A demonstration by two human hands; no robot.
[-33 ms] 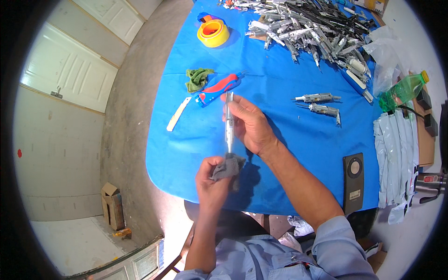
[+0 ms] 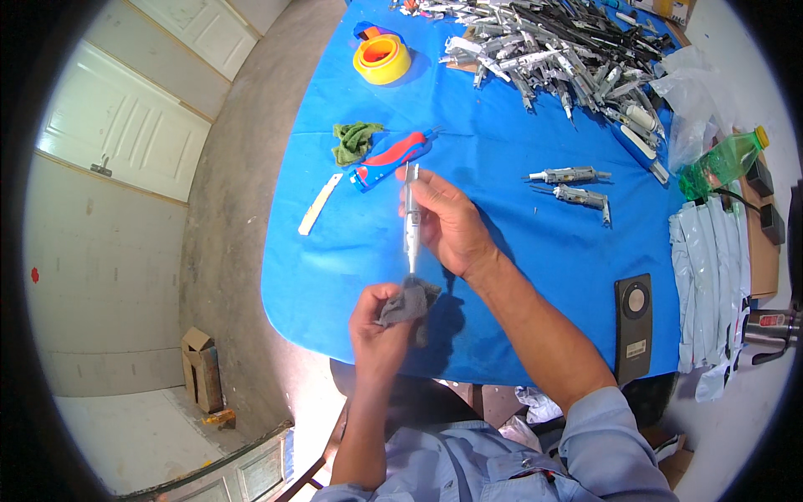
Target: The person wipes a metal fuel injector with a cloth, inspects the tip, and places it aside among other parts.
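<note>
My right hand is closed round a slim white-and-grey mechanism, held upright over the blue-covered table. Its narrow lower end runs down into a grey cloth. My left hand pinches this cloth round that end, hiding the tip. Just beyond my right hand lies a red-and-blue handled tool with a thin metal tip. A crumpled green cloth and a flat cream strip are to its left. Two similar mechanisms with thin shafts lie to the right.
A large heap of similar mechanisms covers the far right. Yellow tape rolls stand far left. A dark phone lies near the right edge, beside white plastic bags and a green bottle.
My left hand and the grey cloth have shifted very slightly at the mechanism's lower end. Everything else looks the same.
</note>
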